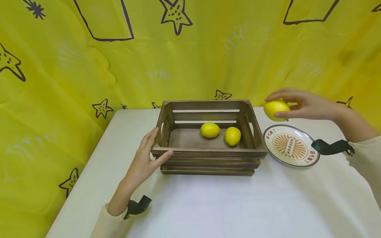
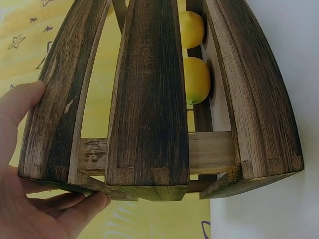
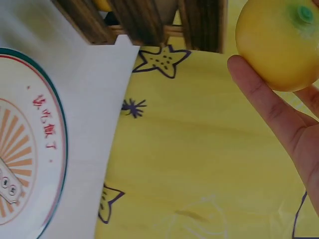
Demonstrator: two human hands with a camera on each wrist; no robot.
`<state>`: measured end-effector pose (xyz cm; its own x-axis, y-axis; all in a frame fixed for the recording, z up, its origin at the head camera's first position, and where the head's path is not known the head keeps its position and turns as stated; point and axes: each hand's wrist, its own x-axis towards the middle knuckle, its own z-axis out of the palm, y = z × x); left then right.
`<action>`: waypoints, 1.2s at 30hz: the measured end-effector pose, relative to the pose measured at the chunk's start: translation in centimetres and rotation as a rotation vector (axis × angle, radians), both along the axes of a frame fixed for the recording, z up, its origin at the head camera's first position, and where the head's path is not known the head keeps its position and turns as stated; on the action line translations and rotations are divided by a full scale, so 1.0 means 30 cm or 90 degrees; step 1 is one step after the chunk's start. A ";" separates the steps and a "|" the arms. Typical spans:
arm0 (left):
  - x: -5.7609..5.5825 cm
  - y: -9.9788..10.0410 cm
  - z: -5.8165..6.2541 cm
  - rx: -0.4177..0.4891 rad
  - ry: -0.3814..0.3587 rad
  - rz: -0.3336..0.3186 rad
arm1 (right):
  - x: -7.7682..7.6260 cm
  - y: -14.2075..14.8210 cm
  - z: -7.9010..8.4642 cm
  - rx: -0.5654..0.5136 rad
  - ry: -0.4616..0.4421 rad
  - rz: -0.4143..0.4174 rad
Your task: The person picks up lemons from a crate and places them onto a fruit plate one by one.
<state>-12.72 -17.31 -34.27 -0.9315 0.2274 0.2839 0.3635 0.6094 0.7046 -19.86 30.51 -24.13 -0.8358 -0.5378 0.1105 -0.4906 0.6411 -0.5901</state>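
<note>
A slatted brown wooden crate (image 1: pixel 208 154) stands on the table, with two yellow lemons (image 1: pixel 210 130) lying apart on its floor. At its near left corner my left hand (image 1: pixel 145 161) holds the crate, thumb on the front rim and fingers along the left end; the left wrist view shows the fingertips (image 2: pixel 94 201) bent against that end. My right hand (image 1: pixel 303 103) grips another lemon (image 1: pixel 275 109) between thumb and fingers, in the air right of the crate and above the plate's far edge. The right wrist view shows this lemon's green stem end (image 3: pixel 305 14).
A white plate (image 1: pixel 270 140) with a dark rim, orange rays and red characters lies flat, close against the crate's right side. Behind the white table (image 1: pixel 208 205) hangs a yellow cloth (image 1: pixel 190 66) with drawn stars. Dark camera mounts (image 1: pixel 330 147) stick out from both wrists.
</note>
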 end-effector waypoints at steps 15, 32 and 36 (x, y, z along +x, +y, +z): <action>-0.011 -0.012 -0.005 -0.002 0.012 -0.011 | 0.006 0.069 -0.160 0.033 -0.038 -0.075; -0.011 -0.015 -0.001 -0.003 0.002 -0.014 | 0.020 0.116 -0.338 0.020 -0.029 -0.070; -0.009 -0.016 -0.001 -0.003 0.000 -0.009 | 0.016 0.113 -0.363 0.029 -0.024 -0.062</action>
<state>-12.98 -17.80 -34.31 -0.9283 0.2413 0.2831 0.3719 0.6072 0.7022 -19.38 33.89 -35.02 -0.8875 -0.4574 0.0557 -0.4027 0.7113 -0.5761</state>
